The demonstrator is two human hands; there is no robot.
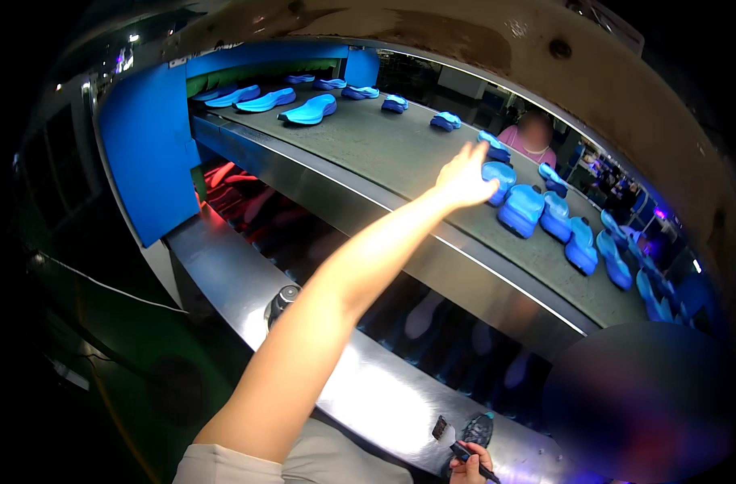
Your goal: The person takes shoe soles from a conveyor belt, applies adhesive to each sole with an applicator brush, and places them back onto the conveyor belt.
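My left arm reaches across to the dark conveyor belt [384,157]. My left hand [467,179] is at the edge of a blue shoe sole [499,173], its fingers stretched and spread, the thumb on the near side. Whether it touches the sole is hard to tell. Beside that sole sits another blue sole [521,211], with several more running to the right. Low in the view, my right hand [471,466] is closed round the dark handle of a flat brush [442,430], bristles pointing up and left. Next to the brush is a dark mottled object with a teal edge [478,429].
More blue soles [310,110] lie at the belt's far left, by a blue machine housing [142,153]. A metal ledge [376,387] runs below, bearing a dark round-topped container [284,297]. Under the belt are further soles in reddish light. A person in pink [532,141] is across the belt.
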